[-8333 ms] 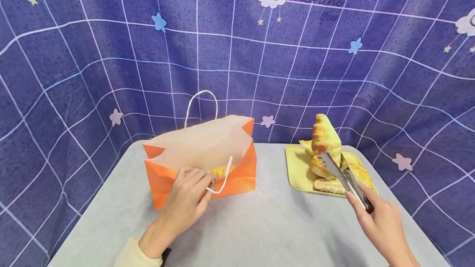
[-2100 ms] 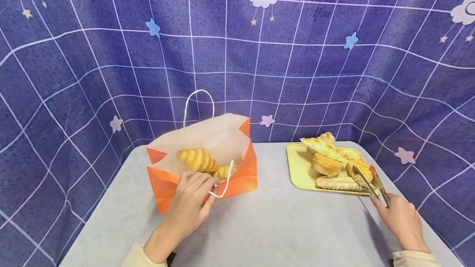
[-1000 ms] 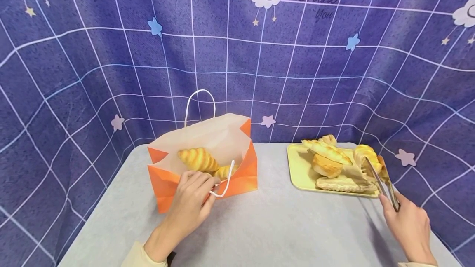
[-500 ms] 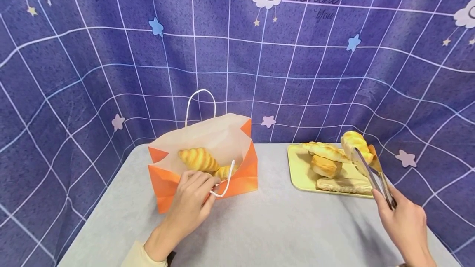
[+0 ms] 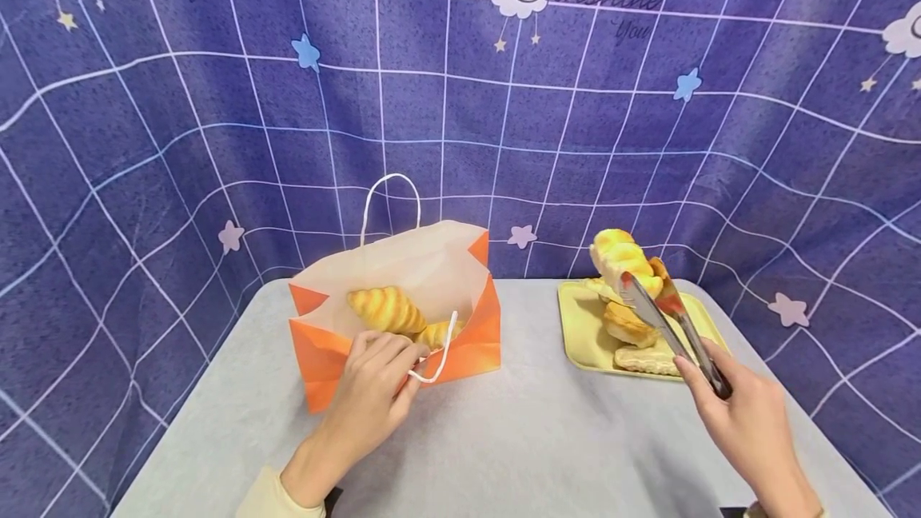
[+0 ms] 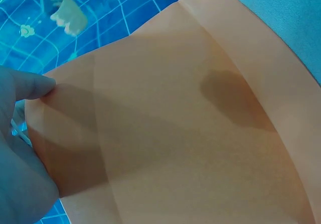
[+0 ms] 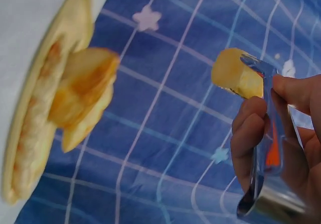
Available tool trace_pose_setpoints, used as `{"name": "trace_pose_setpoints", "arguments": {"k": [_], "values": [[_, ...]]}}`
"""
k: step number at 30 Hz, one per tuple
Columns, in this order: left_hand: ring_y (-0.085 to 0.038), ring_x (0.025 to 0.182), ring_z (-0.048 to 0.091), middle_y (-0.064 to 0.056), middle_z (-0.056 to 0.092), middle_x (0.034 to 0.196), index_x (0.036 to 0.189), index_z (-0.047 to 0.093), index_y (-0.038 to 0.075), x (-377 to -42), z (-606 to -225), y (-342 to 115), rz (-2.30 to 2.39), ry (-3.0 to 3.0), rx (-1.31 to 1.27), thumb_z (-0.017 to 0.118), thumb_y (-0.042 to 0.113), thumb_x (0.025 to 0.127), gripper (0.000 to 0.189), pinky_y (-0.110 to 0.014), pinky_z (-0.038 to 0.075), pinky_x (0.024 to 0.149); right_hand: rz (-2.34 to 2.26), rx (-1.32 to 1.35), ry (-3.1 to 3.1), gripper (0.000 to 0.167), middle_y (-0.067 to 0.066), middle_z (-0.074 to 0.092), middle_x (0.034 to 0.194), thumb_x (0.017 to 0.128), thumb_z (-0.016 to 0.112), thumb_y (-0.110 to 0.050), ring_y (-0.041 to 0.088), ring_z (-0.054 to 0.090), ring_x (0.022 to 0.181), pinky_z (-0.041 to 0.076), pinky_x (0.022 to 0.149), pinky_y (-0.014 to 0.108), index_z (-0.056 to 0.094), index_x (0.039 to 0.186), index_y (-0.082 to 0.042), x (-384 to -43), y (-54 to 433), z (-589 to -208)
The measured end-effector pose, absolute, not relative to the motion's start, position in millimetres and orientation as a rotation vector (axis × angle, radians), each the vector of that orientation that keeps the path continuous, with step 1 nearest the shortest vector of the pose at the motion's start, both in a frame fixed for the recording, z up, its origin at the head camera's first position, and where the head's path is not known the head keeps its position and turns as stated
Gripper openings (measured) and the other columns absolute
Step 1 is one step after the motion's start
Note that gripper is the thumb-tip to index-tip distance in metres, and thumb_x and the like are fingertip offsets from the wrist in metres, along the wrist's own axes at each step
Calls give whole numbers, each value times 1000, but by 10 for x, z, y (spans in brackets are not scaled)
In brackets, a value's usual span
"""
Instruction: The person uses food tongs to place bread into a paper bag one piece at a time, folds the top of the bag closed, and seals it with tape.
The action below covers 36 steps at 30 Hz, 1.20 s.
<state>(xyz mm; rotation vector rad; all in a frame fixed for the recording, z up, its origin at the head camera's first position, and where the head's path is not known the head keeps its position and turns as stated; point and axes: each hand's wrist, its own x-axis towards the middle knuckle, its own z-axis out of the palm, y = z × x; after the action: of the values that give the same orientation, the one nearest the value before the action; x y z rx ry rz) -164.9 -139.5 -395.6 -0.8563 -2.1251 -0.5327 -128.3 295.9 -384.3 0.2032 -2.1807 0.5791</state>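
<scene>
My left hand (image 5: 367, 390) grips the front rim of an orange paper bag (image 5: 471, 358), its fingers curled over the edge. In the left wrist view the thumb (image 6: 35, 85) presses on the bag wall. Inside lie a croissant (image 5: 384, 308) and another ridged pastry (image 5: 435, 334), partly hidden. My right hand (image 5: 748, 418) holds metal tongs (image 5: 665, 328), which pinch a golden bread roll (image 5: 617, 258) above the yellow tray (image 5: 573, 334). On that tray sit a round bun (image 5: 627, 326) and a long pale pastry (image 5: 643, 361); another piece behind is mostly hidden.
The bag's white cord handles (image 5: 392, 176) stand at its back and hang at its front. A grey table (image 5: 532, 422) lies between bag and tray. A purple grid-patterned curtain (image 5: 460, 102) surrounds the back and sides.
The croissant held in the tongs earliest now lies in the bag. Since then the tongs have lifted a bread roll from the tray's right end and moved left. My left hand stays put.
</scene>
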Motion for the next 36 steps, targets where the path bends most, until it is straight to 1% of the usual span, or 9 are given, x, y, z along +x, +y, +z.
{"name": "trace_pose_setpoints", "arguments": {"k": [3, 6, 15, 19, 23, 29, 33, 36], "values": [[-16, 86, 59, 3, 63, 88, 99, 69, 10, -1649, -3952, -1396, -530, -2125, -856, 66, 11, 84, 15, -41, 36, 89, 605, 294, -2159, 36, -7, 44, 55, 78, 82, -13, 0, 33, 47, 25, 43, 20, 73, 111, -2, -1298, 2826, -3764], [-16, 86, 59, 3, 63, 88, 99, 69, 10, -1650, -3952, -1397, -526, -2124, -858, 65, 10, 84, 16, -41, 36, 89, 631, 361, -2143, 35, -9, 43, 56, 77, 83, -11, -3, 33, 48, 26, 43, 17, 74, 111, -6, -1315, 2696, -3686], [-16, 86, 58, 4, 62, 88, 99, 69, 10, -1651, -3959, -1408, -522, -2126, -859, 64, 11, 85, 15, -41, 37, 90, 737, 538, -2181, 38, -9, 52, 65, 81, 80, -11, 4, 42, 48, 33, 44, 14, 71, 118, -11, -1387, 2289, -3461], [-16, 86, 59, 4, 62, 88, 100, 69, 10, -1650, -3956, -1408, -523, -2126, -858, 65, 11, 85, 15, -42, 37, 90, 773, 646, -2143, 40, -9, 54, 69, 81, 80, -10, 4, 45, 50, 35, 46, 13, 71, 120, -12, -1441, 2108, -3373], [-16, 87, 59, 4, 63, 89, 100, 69, 10, -1650, -3954, -1412, -527, -2129, -858, 64, 10, 85, 16, -42, 37, 91, 799, 744, -2092, 41, -11, 52, 71, 81, 80, -8, 1, 44, 52, 35, 46, 13, 70, 121, -14, -1492, 1943, -3306], [-16, 88, 60, 4, 64, 90, 100, 69, 11, -1644, -3943, -1421, -525, -2136, -859, 64, 12, 86, 15, -41, 36, 90, 811, 828, -2091, 42, -13, 49, 68, 83, 79, -12, -1, 42, 51, 34, 46, 12, 69, 123, -18, -1547, 1737, -3266], [-17, 88, 60, 4, 64, 90, 99, 69, 11, -1636, -3933, -1422, -518, -2134, -860, 64, 10, 84, 16, -41, 36, 90, 802, 863, -2127, 39, -13, 46, 66, 85, 77, -16, 0, 40, 51, 33, 46, 12, 68, 123, -18, -1588, 1622, -3284], [-17, 87, 60, 4, 65, 89, 99, 70, 10, -1632, -3930, -1425, -516, -2130, -861, 63, 9, 83, 17, -42, 37, 90, 793, 884, -2163, 33, -12, 45, 65, 88, 75, -19, 1, 39, 52, 32, 47, 13, 68, 120, -18, -1617, 1542, -3297]]}}
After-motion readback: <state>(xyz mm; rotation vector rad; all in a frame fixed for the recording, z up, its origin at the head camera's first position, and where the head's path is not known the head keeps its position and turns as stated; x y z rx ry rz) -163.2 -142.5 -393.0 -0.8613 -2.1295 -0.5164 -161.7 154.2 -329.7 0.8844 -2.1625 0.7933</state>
